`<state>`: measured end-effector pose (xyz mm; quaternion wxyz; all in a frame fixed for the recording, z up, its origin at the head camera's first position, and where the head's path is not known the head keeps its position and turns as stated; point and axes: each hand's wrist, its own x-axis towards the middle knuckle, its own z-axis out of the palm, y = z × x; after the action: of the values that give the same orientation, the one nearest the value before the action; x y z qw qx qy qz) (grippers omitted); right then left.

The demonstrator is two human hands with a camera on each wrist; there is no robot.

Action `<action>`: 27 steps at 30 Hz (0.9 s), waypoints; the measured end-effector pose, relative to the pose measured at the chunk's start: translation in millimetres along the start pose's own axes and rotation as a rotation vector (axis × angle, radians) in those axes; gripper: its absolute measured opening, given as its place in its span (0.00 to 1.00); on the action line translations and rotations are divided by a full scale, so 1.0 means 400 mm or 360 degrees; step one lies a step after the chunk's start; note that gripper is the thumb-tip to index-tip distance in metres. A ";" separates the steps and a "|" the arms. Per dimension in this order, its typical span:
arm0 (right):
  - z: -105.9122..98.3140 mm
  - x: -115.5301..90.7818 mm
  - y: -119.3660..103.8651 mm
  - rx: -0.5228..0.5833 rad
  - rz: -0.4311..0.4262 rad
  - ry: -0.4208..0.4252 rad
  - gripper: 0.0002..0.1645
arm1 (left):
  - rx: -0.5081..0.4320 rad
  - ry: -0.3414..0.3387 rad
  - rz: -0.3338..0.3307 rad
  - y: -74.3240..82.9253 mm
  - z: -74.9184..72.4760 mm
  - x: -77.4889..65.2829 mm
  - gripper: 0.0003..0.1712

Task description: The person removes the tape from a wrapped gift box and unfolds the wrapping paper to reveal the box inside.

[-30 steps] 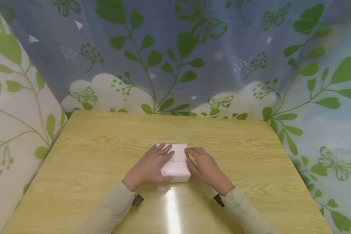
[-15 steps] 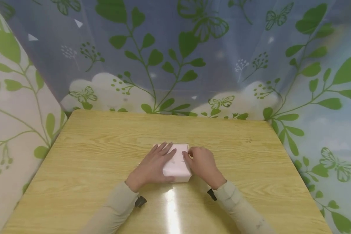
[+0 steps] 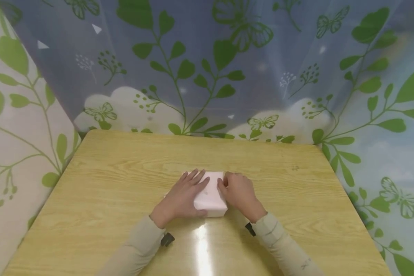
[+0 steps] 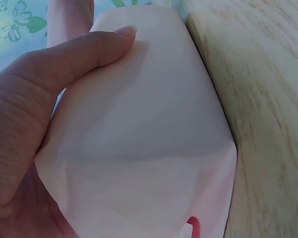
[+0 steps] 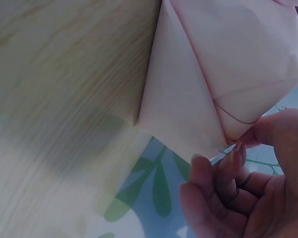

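Note:
A small box wrapped in pale pink paper (image 3: 210, 199) lies on the wooden table in front of the person. Across its left part rests the left hand (image 3: 183, 197), fingers straight and spread over the top, thumb along the near side. In the left wrist view that thumb lies flat on the smooth pink paper (image 4: 139, 109). At the box's right edge the right hand (image 3: 240, 191) pinches the paper between thumb and fingertips. The right wrist view shows this end with slanting folds in the wrapping paper (image 5: 179, 94), and the right hand's fingers (image 5: 201, 173) curled at a corner.
The wood-grain table (image 3: 124, 153) stretches around the box on all sides. Behind and beside it hangs a curtain (image 3: 200, 69) printed with green leaves and butterflies. A bright reflection lies on the tabletop nearer the person.
The right hand's thumb has come onto the top of the box and its fingers have curled in. A line across the paper's top no longer shows. The left hand stays on the box.

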<state>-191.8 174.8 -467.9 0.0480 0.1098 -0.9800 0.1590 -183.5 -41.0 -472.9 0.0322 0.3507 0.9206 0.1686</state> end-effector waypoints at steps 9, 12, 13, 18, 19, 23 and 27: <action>0.005 0.000 -0.010 -0.0060 -0.0029 -0.0009 0.21 | -0.0001 -0.0027 0.0002 0.005 -0.007 0.000 0.58; 0.008 0.001 -0.010 -0.0081 -0.0039 0.0003 0.21 | 0.0017 -0.0013 0.0008 0.004 -0.004 0.002 0.58; 0.008 0.003 -0.010 -0.0091 -0.0041 0.0005 0.21 | 0.0021 -0.0010 0.0008 0.004 -0.004 0.003 0.58; 0.009 0.009 -0.014 -0.0143 -0.0035 -0.0024 0.20 | 0.0028 -0.0003 0.0000 0.003 -0.005 0.005 0.58; 0.008 0.010 -0.015 -0.0145 -0.0032 -0.0035 0.20 | 0.0030 -0.0006 -0.0001 0.003 -0.005 0.005 0.58; 0.006 0.010 -0.017 -0.0155 -0.0021 -0.0063 0.19 | 0.0023 -0.0024 -0.0004 0.001 -0.004 0.006 0.59; 0.006 0.008 -0.022 -0.0143 -0.0023 -0.0055 0.18 | 0.0020 -0.0044 -0.0009 0.001 -0.005 0.002 0.59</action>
<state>-193.2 165.4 -467.1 0.0371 0.1174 -0.9860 0.1124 -184.3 -40.7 -470.9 0.0432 0.3507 0.9221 0.1578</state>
